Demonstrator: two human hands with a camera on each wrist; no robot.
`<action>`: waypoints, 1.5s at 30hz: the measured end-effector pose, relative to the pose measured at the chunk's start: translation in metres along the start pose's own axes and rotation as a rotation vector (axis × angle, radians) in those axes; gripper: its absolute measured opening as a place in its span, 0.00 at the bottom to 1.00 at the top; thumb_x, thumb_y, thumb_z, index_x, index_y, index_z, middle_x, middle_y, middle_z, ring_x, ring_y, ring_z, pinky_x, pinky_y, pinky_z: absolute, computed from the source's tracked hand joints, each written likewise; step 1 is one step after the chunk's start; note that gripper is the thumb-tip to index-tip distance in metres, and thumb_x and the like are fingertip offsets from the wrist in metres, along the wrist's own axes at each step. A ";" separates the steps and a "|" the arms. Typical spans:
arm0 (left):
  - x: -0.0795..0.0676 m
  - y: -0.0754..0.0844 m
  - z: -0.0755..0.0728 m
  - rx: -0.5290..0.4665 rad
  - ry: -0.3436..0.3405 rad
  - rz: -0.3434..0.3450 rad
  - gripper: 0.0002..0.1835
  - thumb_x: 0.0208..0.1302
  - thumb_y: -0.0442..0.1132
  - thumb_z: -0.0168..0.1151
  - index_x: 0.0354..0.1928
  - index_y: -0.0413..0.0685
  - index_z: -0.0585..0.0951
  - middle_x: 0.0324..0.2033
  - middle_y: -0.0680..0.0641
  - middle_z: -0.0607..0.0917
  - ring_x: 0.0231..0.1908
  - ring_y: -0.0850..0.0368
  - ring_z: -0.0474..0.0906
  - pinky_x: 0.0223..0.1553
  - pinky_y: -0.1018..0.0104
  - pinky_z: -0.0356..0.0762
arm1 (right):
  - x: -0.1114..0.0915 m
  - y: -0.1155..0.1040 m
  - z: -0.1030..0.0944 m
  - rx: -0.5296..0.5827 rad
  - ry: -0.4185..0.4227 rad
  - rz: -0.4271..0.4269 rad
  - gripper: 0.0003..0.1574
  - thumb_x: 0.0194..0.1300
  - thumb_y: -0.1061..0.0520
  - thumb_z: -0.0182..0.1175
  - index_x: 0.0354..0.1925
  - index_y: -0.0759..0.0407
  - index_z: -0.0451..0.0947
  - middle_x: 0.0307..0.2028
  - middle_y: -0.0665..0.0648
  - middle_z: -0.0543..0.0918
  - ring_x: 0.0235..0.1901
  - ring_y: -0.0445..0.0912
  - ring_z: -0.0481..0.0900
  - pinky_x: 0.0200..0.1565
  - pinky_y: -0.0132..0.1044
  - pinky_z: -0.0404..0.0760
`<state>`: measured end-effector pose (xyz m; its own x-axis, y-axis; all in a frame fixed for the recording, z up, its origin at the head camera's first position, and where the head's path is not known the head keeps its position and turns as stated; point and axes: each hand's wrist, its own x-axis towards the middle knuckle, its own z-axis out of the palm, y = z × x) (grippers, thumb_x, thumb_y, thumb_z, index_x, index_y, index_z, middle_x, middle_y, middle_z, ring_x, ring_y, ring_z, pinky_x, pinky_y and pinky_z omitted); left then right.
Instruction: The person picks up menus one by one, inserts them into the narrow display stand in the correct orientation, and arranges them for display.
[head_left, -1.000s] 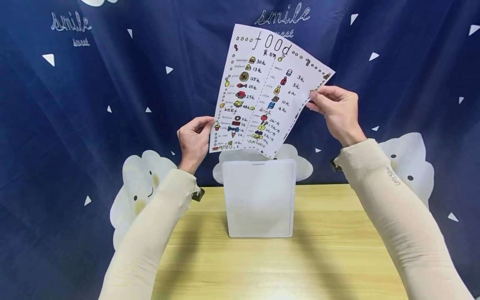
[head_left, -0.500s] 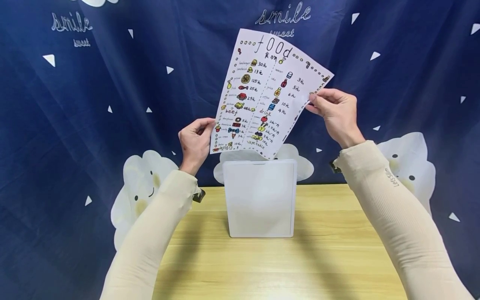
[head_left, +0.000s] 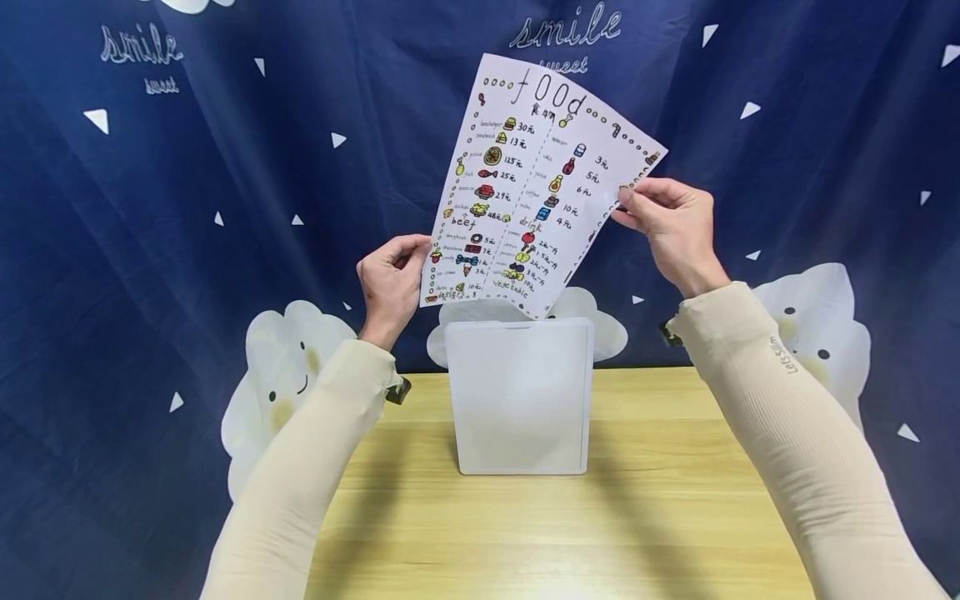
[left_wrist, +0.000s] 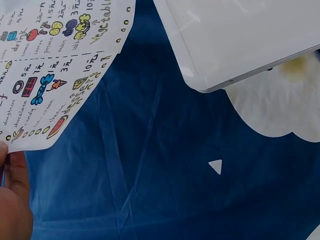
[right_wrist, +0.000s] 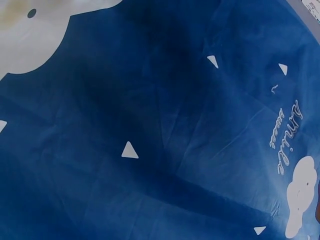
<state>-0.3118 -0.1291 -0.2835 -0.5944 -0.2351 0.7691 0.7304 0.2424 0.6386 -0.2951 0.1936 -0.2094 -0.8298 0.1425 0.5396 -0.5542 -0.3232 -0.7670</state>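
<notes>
A sheet of white paper point(head_left: 525, 192), hand-drawn as a food menu with small coloured pictures and prices, is held up in the air, tilted and slightly bowed. My left hand point(head_left: 392, 283) pinches its lower left edge between thumb and fingers. On the upper right edge, my right hand point(head_left: 671, 225) pinches it the same way. Just below the paper's bottom corner stands a white rectangular panel point(head_left: 519, 400), upright on the table. In the left wrist view, the menu's lower part point(left_wrist: 60, 65) shows beside the panel's corner point(left_wrist: 215, 60).
A light wood-grain table point(head_left: 555, 533) carries the panel. Behind it hangs a dark blue curtain point(head_left: 225, 150) with white clouds, triangles and "smile" lettering. The right wrist view is mostly curtain point(right_wrist: 165, 120), with a sliver of paper at its top right.
The paper's upper left part has shifted slightly right and its top has dipped a little since one second ago. Both hands keep their hold almost in place; the panel has not moved.
</notes>
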 end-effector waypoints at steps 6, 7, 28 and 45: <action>-0.002 0.000 0.000 0.007 -0.003 0.006 0.03 0.61 0.28 0.69 0.34 0.34 0.88 0.29 0.39 0.89 0.24 0.46 0.84 0.26 0.79 0.76 | 0.000 0.002 -0.002 0.001 -0.005 -0.010 0.10 0.56 0.82 0.61 0.30 0.74 0.84 0.28 0.61 0.86 0.31 0.47 0.87 0.38 0.38 0.85; -0.002 0.000 0.001 0.008 -0.003 0.009 0.03 0.61 0.28 0.69 0.34 0.34 0.89 0.29 0.39 0.89 0.24 0.46 0.84 0.26 0.79 0.76 | 0.000 0.002 -0.002 0.002 -0.007 -0.013 0.09 0.56 0.82 0.63 0.30 0.74 0.84 0.28 0.62 0.86 0.31 0.48 0.87 0.38 0.38 0.85; 0.000 -0.002 0.002 0.056 -0.034 -0.029 0.03 0.62 0.29 0.69 0.35 0.34 0.89 0.30 0.38 0.89 0.26 0.44 0.85 0.26 0.81 0.73 | 0.004 0.001 -0.008 -0.272 -0.021 -0.061 0.06 0.54 0.78 0.68 0.31 0.72 0.84 0.29 0.61 0.87 0.29 0.45 0.87 0.36 0.34 0.85; -0.002 -0.001 0.001 0.104 -0.100 -0.056 0.05 0.64 0.30 0.68 0.39 0.36 0.88 0.33 0.40 0.89 0.29 0.49 0.85 0.28 0.78 0.75 | 0.006 0.006 -0.018 -0.400 0.020 -0.022 0.07 0.55 0.76 0.68 0.31 0.69 0.85 0.30 0.57 0.88 0.29 0.43 0.87 0.35 0.31 0.84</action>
<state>-0.3114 -0.1283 -0.2860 -0.6671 -0.1575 0.7281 0.6596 0.3293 0.6756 -0.3045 0.2097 -0.2166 -0.8161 0.1651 0.5539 -0.5506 0.0690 -0.8319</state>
